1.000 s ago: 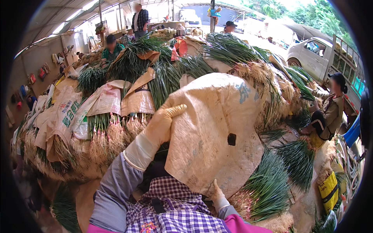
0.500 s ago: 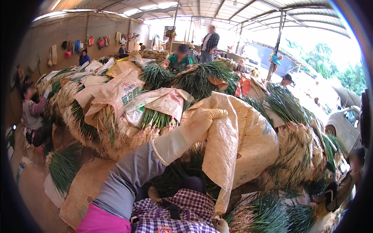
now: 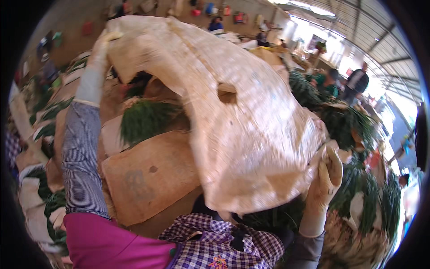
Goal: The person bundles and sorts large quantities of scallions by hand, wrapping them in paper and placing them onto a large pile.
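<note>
Both my gloved hands hold a large tan woven sack (image 3: 255, 116) stretched out in front of me. At the far left, my left hand (image 3: 107, 41) grips one upper corner with the arm reaching out. My right hand (image 3: 329, 168) is closed around the sack's lower right edge, fingers folded over it. A small hole shows through the middle of the cloth, and its surface is partly smeared by motion. The sack hides much of the pile behind it.
On the floor lies another flat brown sack (image 3: 150, 179). Beyond it rests a bunch of spring onions (image 3: 145, 119). More green bundles (image 3: 347, 125) are heaped at the right. White-wrapped bundles (image 3: 33, 201) lie at the left. Several people are around the pile, one standing person (image 3: 356, 83) at the back right.
My view has turned left. My left hand has swung to the far left with the sack, which is now spread wide. My right hand has come up into clear view, gripping its other side.
</note>
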`<state>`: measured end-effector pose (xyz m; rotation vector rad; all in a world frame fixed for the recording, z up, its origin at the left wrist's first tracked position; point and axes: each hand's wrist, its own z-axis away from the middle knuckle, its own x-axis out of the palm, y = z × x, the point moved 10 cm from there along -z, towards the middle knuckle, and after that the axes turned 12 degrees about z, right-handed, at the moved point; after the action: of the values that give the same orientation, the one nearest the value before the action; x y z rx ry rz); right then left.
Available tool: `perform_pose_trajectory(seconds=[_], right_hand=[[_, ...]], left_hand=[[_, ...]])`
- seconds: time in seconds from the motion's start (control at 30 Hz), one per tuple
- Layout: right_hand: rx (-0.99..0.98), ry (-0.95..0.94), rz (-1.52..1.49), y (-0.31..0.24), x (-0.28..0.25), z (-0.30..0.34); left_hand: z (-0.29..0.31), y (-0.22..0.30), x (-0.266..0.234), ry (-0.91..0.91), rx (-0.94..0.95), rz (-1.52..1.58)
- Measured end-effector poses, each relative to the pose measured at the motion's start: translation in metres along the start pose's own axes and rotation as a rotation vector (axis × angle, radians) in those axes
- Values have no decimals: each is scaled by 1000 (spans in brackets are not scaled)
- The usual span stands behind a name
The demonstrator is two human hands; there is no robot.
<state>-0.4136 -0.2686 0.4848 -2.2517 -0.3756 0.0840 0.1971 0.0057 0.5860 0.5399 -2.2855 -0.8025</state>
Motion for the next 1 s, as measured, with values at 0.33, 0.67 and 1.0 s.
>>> perform_pose_trajectory(seconds=[0.33,0.67,1.0], right_hand=[[-269,-587,278,211,353,20],[-293,-808,637,461,396,104],[75,-916,627,610,383,156]], left_hand=[[313,99,-358,813,-159,-384],[477,-164,-415,603,-1103,-1583],[604,-212,-437,639,-1638,-1745]])
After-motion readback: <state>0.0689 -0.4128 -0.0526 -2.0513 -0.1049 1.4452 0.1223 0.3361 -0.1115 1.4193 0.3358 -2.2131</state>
